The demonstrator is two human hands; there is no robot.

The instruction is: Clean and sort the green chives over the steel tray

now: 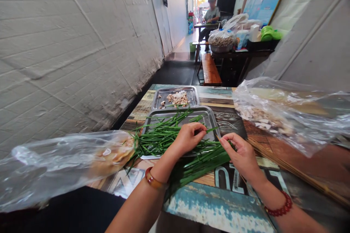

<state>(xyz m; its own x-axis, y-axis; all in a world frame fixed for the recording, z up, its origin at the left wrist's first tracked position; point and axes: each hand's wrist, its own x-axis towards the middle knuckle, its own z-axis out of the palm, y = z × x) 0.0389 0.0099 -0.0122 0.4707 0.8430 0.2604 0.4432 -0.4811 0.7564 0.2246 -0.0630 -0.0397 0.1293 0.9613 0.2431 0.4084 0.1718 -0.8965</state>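
Note:
My left hand [190, 136] is closed in a pinch on a few green chive stalks [211, 130], above the near metal tray. My right hand [242, 154] pinches a thin bamboo skewer [217, 137], its tip close to the stalks; I cannot tell whether it touches them. Loose chives [161, 134] lie heaped in the near tray [214, 118] and hang over its left edge. A flatter row of chives [199, 165] lies below my hands, partly hidden by my left forearm. A bundle of bamboo skewers [298, 173] rests on the table to the right.
A second tray [195, 96] behind holds pale brown pieces. Clear plastic bags lie at the left [68, 164] and right [290, 109]. Beyond the patterned table [213, 209] stand a wooden bench [210, 69] and a loaded side table. A person [212, 14] sits farther back.

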